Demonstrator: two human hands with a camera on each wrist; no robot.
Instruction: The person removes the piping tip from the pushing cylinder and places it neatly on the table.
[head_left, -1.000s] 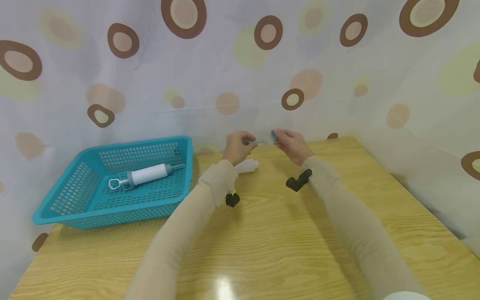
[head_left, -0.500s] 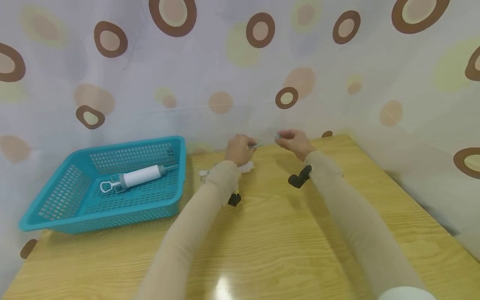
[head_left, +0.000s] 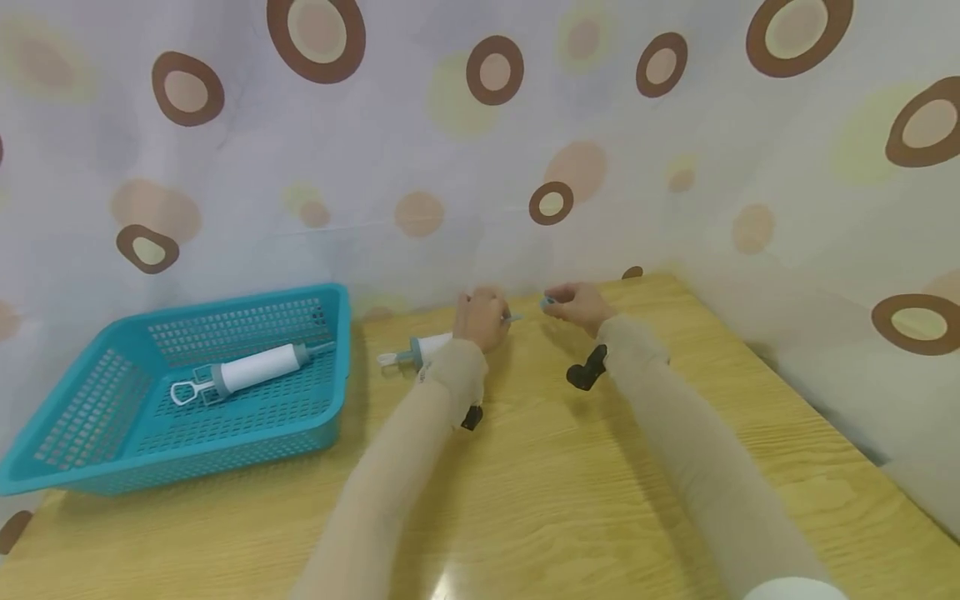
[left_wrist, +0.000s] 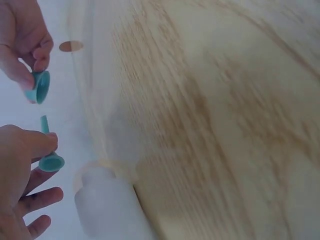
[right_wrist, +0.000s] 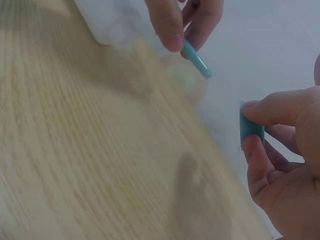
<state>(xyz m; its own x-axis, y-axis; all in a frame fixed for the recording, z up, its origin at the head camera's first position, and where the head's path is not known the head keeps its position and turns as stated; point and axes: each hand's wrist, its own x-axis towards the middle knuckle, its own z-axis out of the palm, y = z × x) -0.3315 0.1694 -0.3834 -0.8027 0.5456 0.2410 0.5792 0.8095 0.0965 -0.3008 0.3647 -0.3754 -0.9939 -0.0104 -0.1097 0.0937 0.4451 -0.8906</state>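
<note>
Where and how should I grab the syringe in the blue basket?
Probably around the white barrel of the syringe, at mid-length, from above: it lies on its side, the barrel is a plain cylinder between slimmer ends, and the basket walls it in.

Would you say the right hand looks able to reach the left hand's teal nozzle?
Probably yes: the teal nozzle points towards the right hand across open space, though that hand pinches a cap-like piece.

Left to right I see a basket [head_left: 225, 454] holding a syringe [head_left: 258, 368], another syringe [head_left: 417, 353] on the tabletop [head_left: 540, 500], a nozzle [left_wrist: 51, 162], a cup [right_wrist: 251, 126].
</note>
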